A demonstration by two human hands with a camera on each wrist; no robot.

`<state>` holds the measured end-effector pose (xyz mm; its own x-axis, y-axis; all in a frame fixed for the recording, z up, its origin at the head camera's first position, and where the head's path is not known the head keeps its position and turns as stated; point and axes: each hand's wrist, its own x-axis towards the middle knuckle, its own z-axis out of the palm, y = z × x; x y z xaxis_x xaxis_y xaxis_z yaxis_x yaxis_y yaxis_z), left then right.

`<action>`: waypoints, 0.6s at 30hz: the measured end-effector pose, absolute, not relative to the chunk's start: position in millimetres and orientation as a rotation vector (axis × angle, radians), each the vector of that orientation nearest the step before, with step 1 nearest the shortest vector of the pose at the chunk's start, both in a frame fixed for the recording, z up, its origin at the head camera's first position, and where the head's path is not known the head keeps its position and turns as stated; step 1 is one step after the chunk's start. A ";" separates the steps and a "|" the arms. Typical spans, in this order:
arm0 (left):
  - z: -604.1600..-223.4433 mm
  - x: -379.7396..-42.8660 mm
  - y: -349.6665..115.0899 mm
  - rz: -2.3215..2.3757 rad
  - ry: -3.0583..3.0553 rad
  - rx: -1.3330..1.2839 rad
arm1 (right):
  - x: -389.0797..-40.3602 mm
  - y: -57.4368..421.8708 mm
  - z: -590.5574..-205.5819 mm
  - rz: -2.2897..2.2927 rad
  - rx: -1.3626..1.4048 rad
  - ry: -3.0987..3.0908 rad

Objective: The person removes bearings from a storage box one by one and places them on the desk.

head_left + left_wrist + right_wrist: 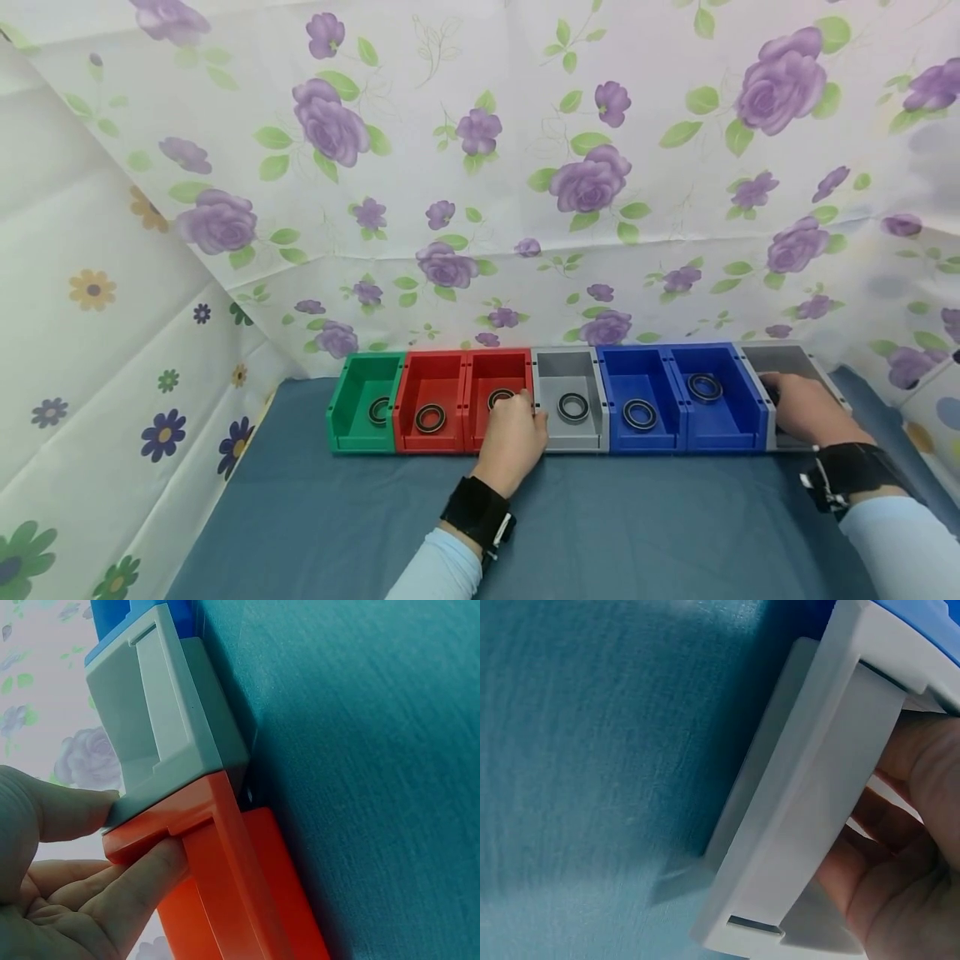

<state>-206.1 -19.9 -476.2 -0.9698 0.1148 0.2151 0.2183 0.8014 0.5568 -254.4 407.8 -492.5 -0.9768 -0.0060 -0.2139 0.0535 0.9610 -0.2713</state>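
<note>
My left hand (512, 433) pinches the adjoining walls of the right red bin (487, 367) and the light grey bin (551, 367). In the left wrist view its thumb lies at the grey rim (142, 799), fingers inside the red wall (169, 825). A black-sealed ball bearing (500, 397) shows partly behind that hand. My right hand (810, 408) reaches into the far-right grey bin (780, 358), fingers curled. At its fingertips is a dark bearing (772, 395), mostly covered by the hand; the right wrist view shows the grey bin's front (810, 802) but hides the bearing.
The bins stand side by side against a flowered cloth backdrop (480, 200). Single bearings lie in the green bin (360, 383), the left red bin (435, 375), the light grey bin and both blue bins (630, 367). A blue-green cloth (600, 525) covers the table in front.
</note>
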 end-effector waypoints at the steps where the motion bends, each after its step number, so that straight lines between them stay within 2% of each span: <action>1: -476.4 -206.0 -20.0 -0.900 -2.816 -0.266 | -253.1 407.1 -491.8 -0.404 0.030 2.907; 18: -478.2 -205.7 -22.1 -0.883 -2.777 -0.311 | -235.7 411.5 -481.9 -0.387 -0.071 3.020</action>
<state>-205.7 -22.1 -478.2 -0.9555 0.1361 0.2616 0.2622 0.7982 0.5424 -235.7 411.5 -481.9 -0.9943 -0.0585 -0.0891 -0.0341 0.9666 -0.2539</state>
